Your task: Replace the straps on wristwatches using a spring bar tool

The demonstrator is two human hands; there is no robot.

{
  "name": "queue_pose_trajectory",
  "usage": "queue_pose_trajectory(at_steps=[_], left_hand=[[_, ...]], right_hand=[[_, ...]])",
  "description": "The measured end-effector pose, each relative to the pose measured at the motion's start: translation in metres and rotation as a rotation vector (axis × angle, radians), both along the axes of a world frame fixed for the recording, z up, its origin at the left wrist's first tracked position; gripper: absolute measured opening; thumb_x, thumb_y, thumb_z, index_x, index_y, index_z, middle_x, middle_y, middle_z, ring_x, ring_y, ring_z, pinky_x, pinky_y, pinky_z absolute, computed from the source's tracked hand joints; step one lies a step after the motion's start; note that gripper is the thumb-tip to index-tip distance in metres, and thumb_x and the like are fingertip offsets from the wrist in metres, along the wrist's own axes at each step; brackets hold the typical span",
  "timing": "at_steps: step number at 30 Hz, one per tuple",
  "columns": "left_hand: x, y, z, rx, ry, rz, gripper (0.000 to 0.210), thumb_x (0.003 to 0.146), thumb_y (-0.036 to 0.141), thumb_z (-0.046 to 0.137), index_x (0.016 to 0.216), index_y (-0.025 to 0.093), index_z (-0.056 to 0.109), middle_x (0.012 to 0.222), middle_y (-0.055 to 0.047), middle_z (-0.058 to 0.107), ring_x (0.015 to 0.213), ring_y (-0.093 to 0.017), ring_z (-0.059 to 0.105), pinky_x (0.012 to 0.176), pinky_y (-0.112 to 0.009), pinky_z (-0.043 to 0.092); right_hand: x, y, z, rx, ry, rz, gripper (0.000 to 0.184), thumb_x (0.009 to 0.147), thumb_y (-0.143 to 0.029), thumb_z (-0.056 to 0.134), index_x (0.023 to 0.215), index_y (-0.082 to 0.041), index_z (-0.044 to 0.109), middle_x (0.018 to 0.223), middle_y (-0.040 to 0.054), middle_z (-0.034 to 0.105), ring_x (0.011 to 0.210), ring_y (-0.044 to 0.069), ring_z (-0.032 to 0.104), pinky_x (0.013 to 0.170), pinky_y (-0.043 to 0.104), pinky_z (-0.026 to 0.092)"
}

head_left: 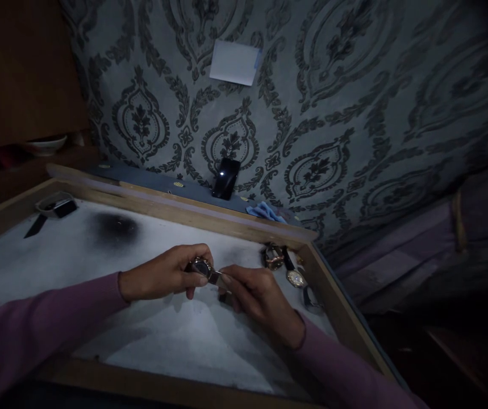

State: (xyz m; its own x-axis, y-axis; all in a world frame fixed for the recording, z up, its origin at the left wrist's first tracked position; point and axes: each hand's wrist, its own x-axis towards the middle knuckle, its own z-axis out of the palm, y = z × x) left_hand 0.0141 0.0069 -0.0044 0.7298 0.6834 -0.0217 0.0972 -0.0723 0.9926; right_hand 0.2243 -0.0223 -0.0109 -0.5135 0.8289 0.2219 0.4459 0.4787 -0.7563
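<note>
A wristwatch (201, 267) with a dark dial and a shiny case is gripped between the thumb and fingers of my left hand (179, 272). Its short dark strap piece (214, 277) points toward my right hand (254, 292). With thumb and forefinger closed, that hand pinches a thin, bright metal piece (219, 272) right at the strap; its exact kind is too small to make out. Under my right fingers shows a dark strap-like piece (225, 297), mostly covered by the hand. Both hands are above the white tabletop (162, 335).
A raised wooden rim (175, 211) frames the top. Several watches (296, 278) lie along the right side. At the far left sits a clear container (54, 203) with dark straps. A phone (226, 178) leans on the patterned wall, left of a blue cloth (266, 211).
</note>
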Motion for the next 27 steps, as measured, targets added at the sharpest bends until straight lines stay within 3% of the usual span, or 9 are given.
queue_pose_trajectory(at_steps=[7,13,17,21,27], left_hand=[[-0.0009,-0.0002,-0.0009,0.095,0.057,-0.015,0.007,0.084,0.022,0.053,0.084,0.016,0.050,0.067,0.005,0.048,0.057,-0.010,0.052,0.055,-0.022,0.042],[-0.0032,0.0018,-0.0061,0.175,0.086,-0.070,0.004,0.087,0.020,0.052,0.086,0.017,0.049,0.065,0.006,0.048,0.055,-0.009,0.049,0.052,-0.020,0.039],[-0.0042,0.0009,-0.0079,0.140,0.121,-0.105,0.004,0.088,0.020,0.051,0.089,0.018,0.047,0.066,0.005,0.050,0.052,-0.008,0.048,0.051,-0.019,0.038],[-0.0041,0.0006,-0.0078,0.102,0.130,-0.131,0.006,0.089,0.023,0.050,0.091,0.018,0.047,0.072,0.004,0.051,0.053,-0.008,0.049,0.051,-0.020,0.039],[-0.0033,0.0006,-0.0061,0.038,0.169,-0.150,0.013,0.089,0.030,0.049,0.089,0.017,0.048,0.069,0.004,0.050,0.052,-0.008,0.044,0.050,-0.021,0.036]], right_hand=[[-0.0004,-0.0012,0.0036,-0.121,-0.027,0.000,0.047,0.099,-0.047,0.038,0.075,-0.013,0.061,0.058,-0.0003,0.055,0.047,0.008,0.042,0.046,0.019,0.033],[0.0012,-0.0027,0.0059,-0.356,-0.003,0.051,0.052,0.097,-0.054,0.038,0.072,-0.014,0.058,0.052,-0.0036,0.045,0.043,0.007,0.035,0.043,0.019,0.029],[0.0018,-0.0008,0.0047,-0.435,0.022,0.081,0.052,0.096,-0.056,0.040,0.074,-0.013,0.060,0.054,-0.0032,0.047,0.041,0.006,0.034,0.041,0.018,0.027],[0.0032,0.0014,0.0033,-0.461,0.057,0.126,0.046,0.095,-0.053,0.043,0.081,-0.013,0.060,0.067,0.0016,0.061,0.040,0.005,0.040,0.041,0.018,0.031],[0.0037,0.0012,-0.0007,-0.410,0.033,0.148,0.042,0.097,-0.049,0.042,0.080,-0.014,0.059,0.068,0.0015,0.062,0.042,0.006,0.047,0.044,0.018,0.036]])
